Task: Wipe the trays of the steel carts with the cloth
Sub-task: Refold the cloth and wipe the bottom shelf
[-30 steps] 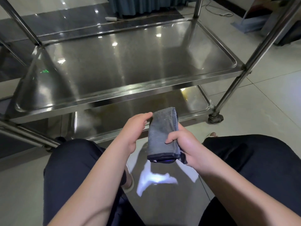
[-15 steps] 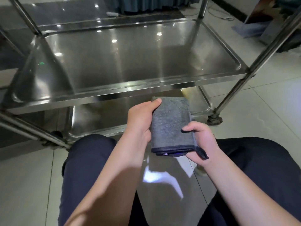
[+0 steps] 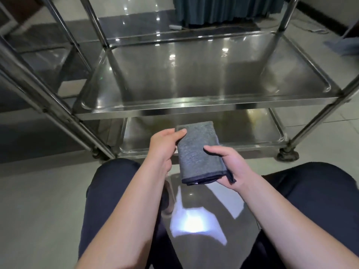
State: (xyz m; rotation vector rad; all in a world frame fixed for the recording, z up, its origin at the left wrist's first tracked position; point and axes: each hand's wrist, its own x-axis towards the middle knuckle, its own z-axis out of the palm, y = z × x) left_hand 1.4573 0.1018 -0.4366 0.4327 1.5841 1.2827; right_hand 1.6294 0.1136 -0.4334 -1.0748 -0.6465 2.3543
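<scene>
A folded grey cloth (image 3: 198, 152) with a dark hem lies between both hands, held in the air in front of the steel cart. My left hand (image 3: 163, 146) grips its far left edge, thumb on top. My right hand (image 3: 231, 166) holds its near right corner, thumb laid across the cloth. Beyond the hands sits the cart's middle steel tray (image 3: 194, 111), shiny and bare. The lower tray (image 3: 275, 133) shows under it, partly hidden by the cloth and hands.
A second steel cart (image 3: 44, 105) stands at the left, its slanted legs close to the first cart. A castor (image 3: 287, 155) rests on the tiled floor at right. My knees in dark trousers (image 3: 112, 183) flank a bright floor reflection. A curtain (image 3: 223, 8) hangs behind.
The view has shifted left, so the cart sits further right and the left cart shows more. Both hands have lifted the cloth slightly toward the cart and spread it flatter.
</scene>
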